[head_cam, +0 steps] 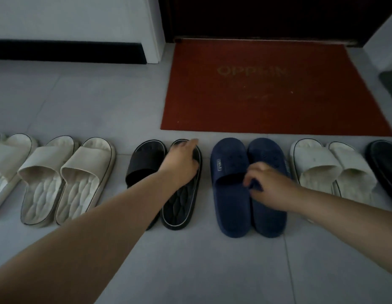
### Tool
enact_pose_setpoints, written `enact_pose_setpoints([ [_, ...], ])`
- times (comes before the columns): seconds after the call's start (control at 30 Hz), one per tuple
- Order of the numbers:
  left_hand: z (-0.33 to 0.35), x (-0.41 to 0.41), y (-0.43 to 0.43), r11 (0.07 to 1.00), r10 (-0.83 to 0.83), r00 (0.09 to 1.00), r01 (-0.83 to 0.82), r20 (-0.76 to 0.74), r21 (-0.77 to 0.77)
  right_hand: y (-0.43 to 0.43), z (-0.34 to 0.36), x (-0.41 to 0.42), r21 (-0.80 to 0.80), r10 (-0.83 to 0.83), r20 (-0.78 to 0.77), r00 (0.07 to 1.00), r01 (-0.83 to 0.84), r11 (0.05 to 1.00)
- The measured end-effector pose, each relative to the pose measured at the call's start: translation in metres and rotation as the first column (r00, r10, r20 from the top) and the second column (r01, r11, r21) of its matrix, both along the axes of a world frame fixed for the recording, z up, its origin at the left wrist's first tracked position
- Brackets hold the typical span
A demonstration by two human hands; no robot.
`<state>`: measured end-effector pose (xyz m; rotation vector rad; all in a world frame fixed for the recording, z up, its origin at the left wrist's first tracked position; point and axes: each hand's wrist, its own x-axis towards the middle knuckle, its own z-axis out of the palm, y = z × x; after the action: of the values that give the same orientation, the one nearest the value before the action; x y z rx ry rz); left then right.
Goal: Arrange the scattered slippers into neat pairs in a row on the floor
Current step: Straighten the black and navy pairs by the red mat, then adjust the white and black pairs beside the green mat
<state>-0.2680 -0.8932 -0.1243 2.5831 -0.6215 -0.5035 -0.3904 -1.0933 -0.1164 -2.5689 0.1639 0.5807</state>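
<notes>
A row of slippers runs across the grey floor. My left hand [183, 160] grips the strap of the right black slipper [179, 207], beside its mate [144, 160]. My right hand [267, 185] pinches the strap edge of the right navy slipper [270, 222], which lies against the left navy slipper [230, 194]. A beige pair [65, 178] lies to the left, with another beige slipper [6, 163] at the frame's edge. A white pair [328, 167] lies to the right, and a dark slipper [385, 163] is cut off at the far right.
A red doormat [271, 88] lies just behind the row, in front of a dark door [267, 16]. A white wall with a black skirting [67, 51] stands at the back left. Grey tiles [212, 270] stretch in front of the slippers.
</notes>
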Motion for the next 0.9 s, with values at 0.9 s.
enact_pose_setpoints([
  [0.9, -0.033, -0.033, -0.064, 0.984, 0.098, 0.975, -0.065, -0.2, 0.169, -0.081, -0.046, -0.015, -0.03, -0.372, 0.091, 0.924, 0.376, 0.926],
])
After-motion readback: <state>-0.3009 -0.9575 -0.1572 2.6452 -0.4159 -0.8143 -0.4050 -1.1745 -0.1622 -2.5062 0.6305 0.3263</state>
